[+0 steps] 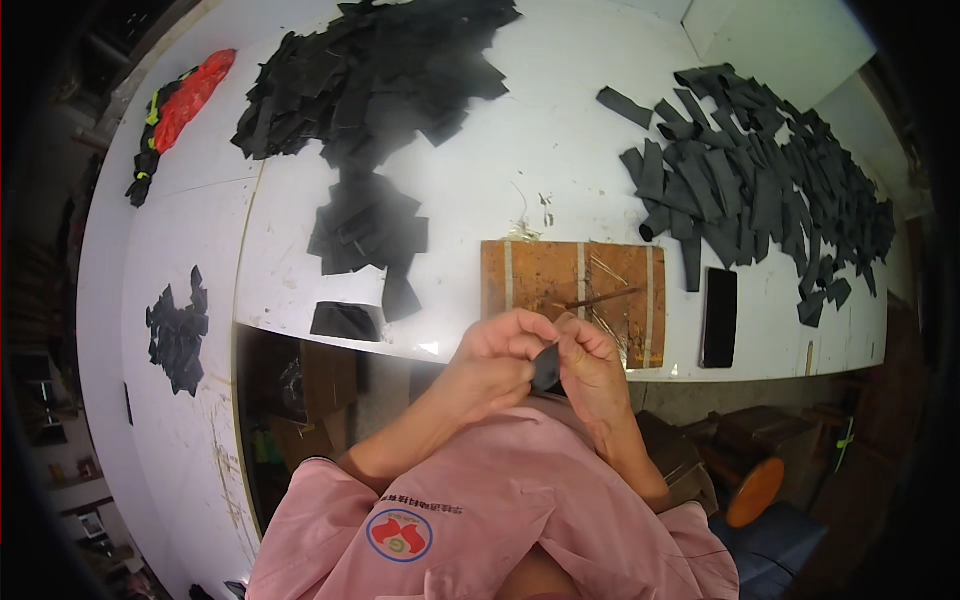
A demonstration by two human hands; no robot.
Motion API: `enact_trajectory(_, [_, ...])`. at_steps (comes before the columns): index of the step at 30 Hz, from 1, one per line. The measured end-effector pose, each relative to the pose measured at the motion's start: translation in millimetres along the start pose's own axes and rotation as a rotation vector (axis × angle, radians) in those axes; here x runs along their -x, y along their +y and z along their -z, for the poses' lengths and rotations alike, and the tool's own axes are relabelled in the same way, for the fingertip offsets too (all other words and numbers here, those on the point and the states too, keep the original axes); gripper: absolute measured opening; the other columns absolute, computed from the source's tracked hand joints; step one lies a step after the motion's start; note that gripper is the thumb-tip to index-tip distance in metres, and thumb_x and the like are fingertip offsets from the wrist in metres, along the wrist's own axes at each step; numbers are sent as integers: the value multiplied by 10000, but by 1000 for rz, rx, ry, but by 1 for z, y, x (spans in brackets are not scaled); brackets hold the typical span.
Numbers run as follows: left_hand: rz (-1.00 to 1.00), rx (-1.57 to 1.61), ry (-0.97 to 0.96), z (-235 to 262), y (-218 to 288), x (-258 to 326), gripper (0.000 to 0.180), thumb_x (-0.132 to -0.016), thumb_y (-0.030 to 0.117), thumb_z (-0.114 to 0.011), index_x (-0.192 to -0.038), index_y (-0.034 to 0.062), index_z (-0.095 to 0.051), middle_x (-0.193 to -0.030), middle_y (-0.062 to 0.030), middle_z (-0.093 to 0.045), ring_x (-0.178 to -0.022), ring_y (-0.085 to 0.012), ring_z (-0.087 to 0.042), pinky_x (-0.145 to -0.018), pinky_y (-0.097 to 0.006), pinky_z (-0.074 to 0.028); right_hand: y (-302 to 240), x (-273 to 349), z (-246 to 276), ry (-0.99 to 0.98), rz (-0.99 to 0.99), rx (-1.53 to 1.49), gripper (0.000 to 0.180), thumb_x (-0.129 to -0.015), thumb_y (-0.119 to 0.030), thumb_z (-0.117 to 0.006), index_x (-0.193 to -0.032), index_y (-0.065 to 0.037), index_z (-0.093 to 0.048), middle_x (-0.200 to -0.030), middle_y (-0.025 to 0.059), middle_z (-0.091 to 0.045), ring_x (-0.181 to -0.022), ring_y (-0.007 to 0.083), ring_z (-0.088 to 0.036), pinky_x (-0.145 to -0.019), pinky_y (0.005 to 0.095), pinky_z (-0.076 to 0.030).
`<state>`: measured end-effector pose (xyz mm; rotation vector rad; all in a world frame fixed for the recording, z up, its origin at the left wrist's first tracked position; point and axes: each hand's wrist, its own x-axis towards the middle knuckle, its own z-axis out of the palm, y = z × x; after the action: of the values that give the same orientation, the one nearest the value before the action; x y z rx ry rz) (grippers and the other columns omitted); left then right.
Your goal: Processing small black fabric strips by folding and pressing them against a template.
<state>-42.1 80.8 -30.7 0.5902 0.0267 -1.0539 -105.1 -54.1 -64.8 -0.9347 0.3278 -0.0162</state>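
Note:
My left hand (496, 352) and my right hand (594, 368) meet in front of my chest, at the table's front edge. Between them is a small dark fabric piece (546, 368), pinched by the fingers of both hands. Just beyond the hands lies a brown board (530, 278) with pale strips across it, and a thin dark stick (606, 298) rests on the board. To the left, a single black fabric piece (346, 322) lies at the table edge, below a heap of flat black fabric pieces (370, 90).
Rolled black fabric pieces (720, 190) spread over the table's right side. A dark phone (719, 318) lies right of the board. Far left are a red plastic bag (196, 98) and a small black fabric pile (179, 332). An orange round stool top (755, 492) stands below right.

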Motion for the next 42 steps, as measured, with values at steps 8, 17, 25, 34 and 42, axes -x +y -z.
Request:
enact_trajectory(8, [-490,-891,181,-23,-14,-5,261,-749,-95,-468,-969,4,-567,-867,-34,-536,-618,-54,-507,-497,-171,-407,-42,10,-7,-4,430,483,43,-758,-12,-566,-768,-4,-524,-862,49,-525,-680,110,-491,-599,211,-400])
enact_trajectory(17, [-294,-112,-102,-65,25,-32,234,-817,28,-489,-1030,-61,-452,-921,-211,-541,-369,-66,-412,-288,-185,-338,-118,2,-24,-77,669,712,118,-769,-99,-582,-733,-13,-508,-671,29,-452,-595,107,-434,-508,225,-343])
enact_trajectory(25, [179,710,-356,-11,5,-65,351,-836,54,-384,-1177,-28,-388,-868,-144,-567,-390,-62,-414,-318,-192,-326,-67,-37,40,-205,-109,100,218,-840,-240,-538,-718,-61,-512,-622,-48,-431,-524,29,-368,-464,164,-288])
enact_trajectory(34, [-659,-1128,61,-34,18,-56,342,-780,75,-571,-1100,-24,-503,-933,-102,-581,-781,-111,-528,-666,-217,-424,-67,-49,42,-219,18,377,112,-827,-134,-517,-768,-42,-541,-663,-31,-490,-569,55,-455,-493,186,-352])
enact_trajectory(42, [-720,-423,87,-47,7,-44,46,-783,-5,-548,-828,-9,-549,-906,-145,-593,-861,-204,-556,-827,-337,-409,-105,-13,-2,-103,931,1522,263,-666,-265,-641,-716,-26,-542,-651,77,-485,-637,236,-509,-543,327,-418])
